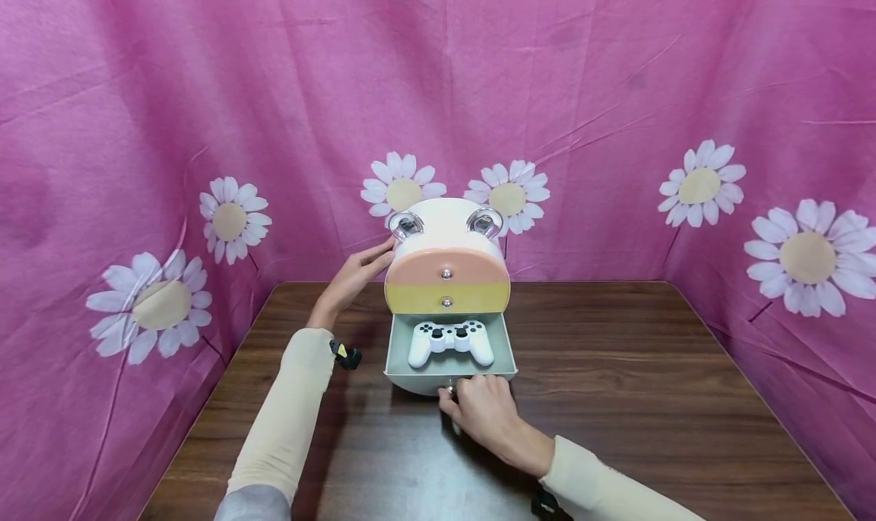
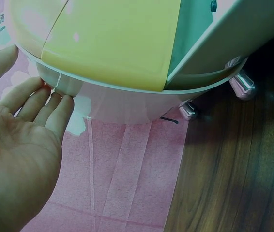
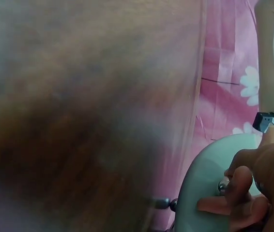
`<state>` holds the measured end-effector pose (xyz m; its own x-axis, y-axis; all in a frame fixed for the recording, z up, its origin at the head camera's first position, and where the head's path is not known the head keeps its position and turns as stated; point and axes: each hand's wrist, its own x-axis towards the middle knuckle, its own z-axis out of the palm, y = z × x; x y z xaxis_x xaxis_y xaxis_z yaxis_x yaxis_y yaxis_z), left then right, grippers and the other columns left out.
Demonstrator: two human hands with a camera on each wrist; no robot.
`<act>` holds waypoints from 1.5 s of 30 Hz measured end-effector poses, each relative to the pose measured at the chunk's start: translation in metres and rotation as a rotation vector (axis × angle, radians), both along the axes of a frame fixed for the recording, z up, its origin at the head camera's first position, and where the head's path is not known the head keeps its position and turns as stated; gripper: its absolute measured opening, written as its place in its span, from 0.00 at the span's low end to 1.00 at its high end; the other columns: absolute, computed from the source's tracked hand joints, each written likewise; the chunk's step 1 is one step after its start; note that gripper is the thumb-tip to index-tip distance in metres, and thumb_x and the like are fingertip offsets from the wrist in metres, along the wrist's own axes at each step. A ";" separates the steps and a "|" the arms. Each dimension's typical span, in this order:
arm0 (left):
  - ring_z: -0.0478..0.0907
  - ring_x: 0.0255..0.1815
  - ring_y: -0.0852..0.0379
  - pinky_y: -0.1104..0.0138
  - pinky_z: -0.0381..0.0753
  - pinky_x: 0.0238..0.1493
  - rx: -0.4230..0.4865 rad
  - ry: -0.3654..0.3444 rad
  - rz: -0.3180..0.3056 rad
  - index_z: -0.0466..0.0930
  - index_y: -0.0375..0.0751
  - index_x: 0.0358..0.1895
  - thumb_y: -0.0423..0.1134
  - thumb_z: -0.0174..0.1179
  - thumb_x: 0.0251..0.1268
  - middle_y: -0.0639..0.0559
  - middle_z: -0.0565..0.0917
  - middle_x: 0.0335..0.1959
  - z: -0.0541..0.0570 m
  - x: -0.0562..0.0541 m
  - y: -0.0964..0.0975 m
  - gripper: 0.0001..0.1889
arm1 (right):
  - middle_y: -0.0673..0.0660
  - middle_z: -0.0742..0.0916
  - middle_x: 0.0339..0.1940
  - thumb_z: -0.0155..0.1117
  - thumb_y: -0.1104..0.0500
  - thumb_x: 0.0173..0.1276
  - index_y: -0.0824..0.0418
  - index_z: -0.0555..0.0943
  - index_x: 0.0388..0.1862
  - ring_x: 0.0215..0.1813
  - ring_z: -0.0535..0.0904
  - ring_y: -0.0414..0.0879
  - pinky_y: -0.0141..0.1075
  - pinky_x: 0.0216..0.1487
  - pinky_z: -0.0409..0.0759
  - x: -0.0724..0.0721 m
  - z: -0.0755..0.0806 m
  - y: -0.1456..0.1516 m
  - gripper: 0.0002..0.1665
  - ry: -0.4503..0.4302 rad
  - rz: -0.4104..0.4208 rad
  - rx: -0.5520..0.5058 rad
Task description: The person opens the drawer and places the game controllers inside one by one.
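A small rounded drawer cabinet stands on the table, with a white top, a peach drawer front and a yellow drawer front. Its lowest drawer, pale green, is pulled out and holds a white game controller. My right hand pinches the round metal knob on that drawer's front between thumb and fingers. On the cabinet's left side, my left hand rests its extended fingertips against the white wall, as the left wrist view shows.
Short metal feet lift the cabinet off the brown wooden table. Two shiny ring-shaped eyes stick up from its top. A pink cloth with large daisies hangs behind and along both sides.
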<state>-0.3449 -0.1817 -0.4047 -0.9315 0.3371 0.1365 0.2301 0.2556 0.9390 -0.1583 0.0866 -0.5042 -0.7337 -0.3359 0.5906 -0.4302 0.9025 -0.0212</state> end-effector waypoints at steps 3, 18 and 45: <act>0.58 0.86 0.56 0.49 0.59 0.87 -0.008 0.000 0.005 0.69 0.63 0.80 0.61 0.60 0.79 0.64 0.68 0.83 0.000 0.001 0.000 0.31 | 0.52 0.78 0.08 0.78 0.45 0.61 0.47 0.64 0.07 0.12 0.75 0.52 0.43 0.10 0.66 -0.003 0.001 -0.001 0.35 -0.017 -0.013 -0.020; 0.57 0.87 0.56 0.49 0.57 0.87 -0.005 -0.006 0.007 0.69 0.65 0.80 0.62 0.60 0.78 0.65 0.67 0.83 0.000 0.001 -0.002 0.31 | 0.50 0.75 0.08 0.76 0.42 0.66 0.48 0.64 0.04 0.16 0.79 0.53 0.45 0.13 0.71 -0.042 0.001 -0.001 0.38 -0.189 -0.066 -0.145; 0.56 0.88 0.54 0.50 0.56 0.88 -0.008 0.004 0.004 0.68 0.59 0.81 0.59 0.60 0.80 0.62 0.67 0.83 0.001 0.000 -0.001 0.32 | 0.54 0.77 0.11 0.74 0.40 0.71 0.51 0.64 0.06 0.19 0.82 0.55 0.48 0.17 0.78 -0.103 0.002 -0.003 0.40 -0.260 -0.103 -0.198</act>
